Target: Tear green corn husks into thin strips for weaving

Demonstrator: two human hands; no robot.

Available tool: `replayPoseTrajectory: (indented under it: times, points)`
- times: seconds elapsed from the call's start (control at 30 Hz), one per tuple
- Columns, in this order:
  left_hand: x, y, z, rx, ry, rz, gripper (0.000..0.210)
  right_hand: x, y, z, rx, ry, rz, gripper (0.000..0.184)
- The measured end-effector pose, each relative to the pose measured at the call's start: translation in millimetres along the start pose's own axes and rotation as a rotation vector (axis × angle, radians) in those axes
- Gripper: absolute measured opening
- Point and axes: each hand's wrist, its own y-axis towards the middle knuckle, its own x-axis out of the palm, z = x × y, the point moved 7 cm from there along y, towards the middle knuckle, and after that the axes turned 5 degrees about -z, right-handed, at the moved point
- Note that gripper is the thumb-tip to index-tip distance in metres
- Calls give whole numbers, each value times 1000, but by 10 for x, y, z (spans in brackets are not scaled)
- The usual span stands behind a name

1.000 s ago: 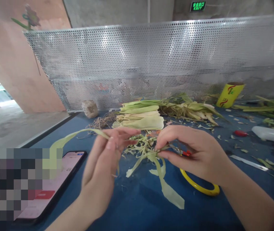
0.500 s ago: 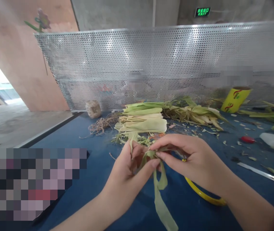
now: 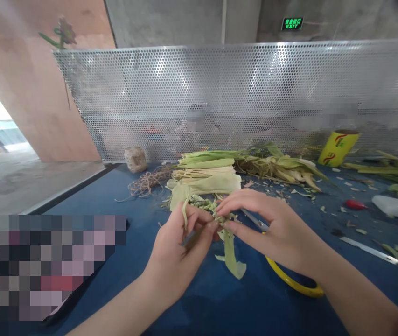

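A pale green corn husk strip (image 3: 233, 261) hangs below the fingertips of both hands, above the blue tabletop. My left hand (image 3: 181, 247) pinches it between thumb and fingers, and a wider piece of husk shows behind that hand. Close against it, my right hand (image 3: 268, 224) pinches the same strip with thumb and forefinger. The exact spot where the fingers meet is partly hidden. Under my right hand lie scissors with a yellow handle (image 3: 291, 282), partly covered by the wrist. Just beyond the hands is a stack of flattened corn husks (image 3: 207, 175).
Brown twine (image 3: 150, 181) lies left of the stack, near a pale roll (image 3: 135, 159). More husks (image 3: 289, 170) lie behind on the right, by a yellow tube (image 3: 338, 148). A knife blade (image 3: 370, 248) and white bottle (image 3: 396, 206) are at right. A perforated metal screen (image 3: 199, 84) borders the back.
The long strip with its loop no longer hangs down; a shorter, wider piece now dangles from the fingertips. Both hands stay close together, and the view has tilted slightly.
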Motion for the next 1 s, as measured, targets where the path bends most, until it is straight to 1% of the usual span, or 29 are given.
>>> replayPoseTrajectory:
  times: [0.1,0.2,0.23,0.3,0.37,0.47,0.57,0.67,0.77,0.87,1.0]
  points:
    - [9,22,19,1,-19,-32,22,8,3,9,-2,-107,10,9]
    - [-1,40,58,48,12,-67,5,8,13,28,22,-137,5,11]
    - [-14,44,78,82,66,-64,9,3,15,40,37,-135,10,11]
    - [-36,46,129,183,228,-49,22,-11,13,61,60,-135,23,11]
    - [-20,33,192,323,388,-47,27,-16,10,64,57,-156,23,12]
    - [44,-19,290,542,526,-56,34,-18,8,50,45,-180,9,12]
    - [73,-65,375,686,660,3,32,-19,17,56,80,-95,-13,13]
    - [102,-76,411,739,777,25,20,4,32,68,115,9,-38,14]
    - [124,-68,376,720,841,-7,10,37,42,79,135,42,-44,14]
    - [141,-89,348,718,903,-25,6,65,43,99,159,59,-48,13]
    - [168,-146,397,787,895,-20,5,6,23,193,251,73,26,10]
